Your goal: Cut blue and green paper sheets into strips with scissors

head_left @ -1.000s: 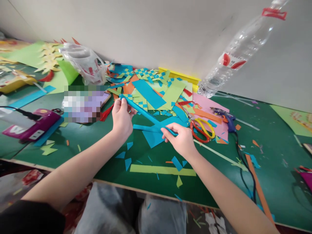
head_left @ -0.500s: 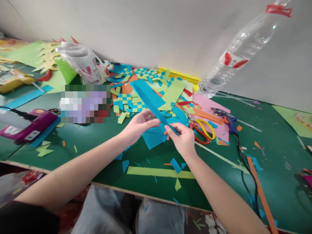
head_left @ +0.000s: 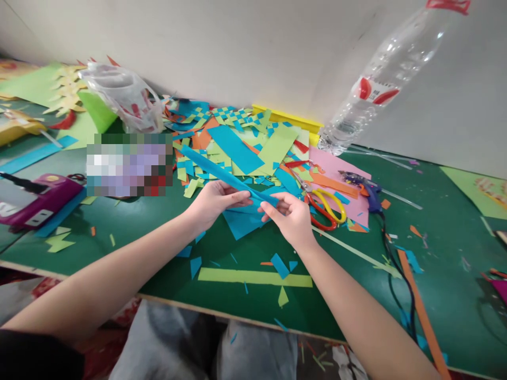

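Observation:
A long blue paper strip [head_left: 216,170], apparently folded lengthwise, slants above the table between both hands. My left hand [head_left: 214,203] pinches it near its middle, thumb on top. At its right end, my right hand [head_left: 292,217] grips it between thumb and fingers. Beneath the hands lies a sheet of blue paper [head_left: 241,224], partly hidden by them. Behind the strip are a flat blue paper piece [head_left: 236,149] and a pile of blue and green woven paper [head_left: 198,119]. Scissors [head_left: 327,208] with red and yellow handles lie just right of my right hand.
A clear plastic bottle [head_left: 382,79] leans at the wall. Right of the scissors is a blue glue gun [head_left: 370,195] with a black cord [head_left: 390,253]. A purple power strip [head_left: 49,198] lies left, near a plastic bag [head_left: 122,97]. A green strip [head_left: 253,277] lies near the front edge.
The blue strip has swung its far end to the left and lies at a flatter slant. Both hands still hold it. The view has shifted slightly.

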A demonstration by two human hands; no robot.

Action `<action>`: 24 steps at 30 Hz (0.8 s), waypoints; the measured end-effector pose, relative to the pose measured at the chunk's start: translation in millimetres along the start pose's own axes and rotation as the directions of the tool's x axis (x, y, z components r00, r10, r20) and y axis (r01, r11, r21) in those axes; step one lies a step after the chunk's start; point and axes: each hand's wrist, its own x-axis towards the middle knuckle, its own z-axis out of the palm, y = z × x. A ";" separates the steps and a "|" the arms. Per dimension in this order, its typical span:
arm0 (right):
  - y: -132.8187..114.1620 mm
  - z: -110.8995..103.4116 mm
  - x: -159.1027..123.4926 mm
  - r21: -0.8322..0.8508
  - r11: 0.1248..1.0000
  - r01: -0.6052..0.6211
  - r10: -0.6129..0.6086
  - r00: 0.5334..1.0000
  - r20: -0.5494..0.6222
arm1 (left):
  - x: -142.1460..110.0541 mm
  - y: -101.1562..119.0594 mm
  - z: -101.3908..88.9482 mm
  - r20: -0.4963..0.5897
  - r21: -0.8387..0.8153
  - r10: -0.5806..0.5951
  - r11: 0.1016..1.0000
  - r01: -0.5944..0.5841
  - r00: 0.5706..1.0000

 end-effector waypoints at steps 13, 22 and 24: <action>5.6 -1.2 3.3 0.068 0.997 0.037 -0.033 0.998 -0.060 | 0.5 -1.9 3.1 -0.062 -0.086 -0.006 0.996 0.001 0.998; 6.8 -1.5 4.2 0.034 0.998 0.052 -0.050 0.997 -0.055 | 0.7 -2.6 2.4 -0.065 -0.029 -0.002 1.000 0.000 0.998; 5.8 -1.6 3.9 0.024 0.998 0.053 -0.051 0.997 -0.056 | 0.3 -2.6 2.6 -0.065 -0.033 0.004 0.999 -0.007 0.998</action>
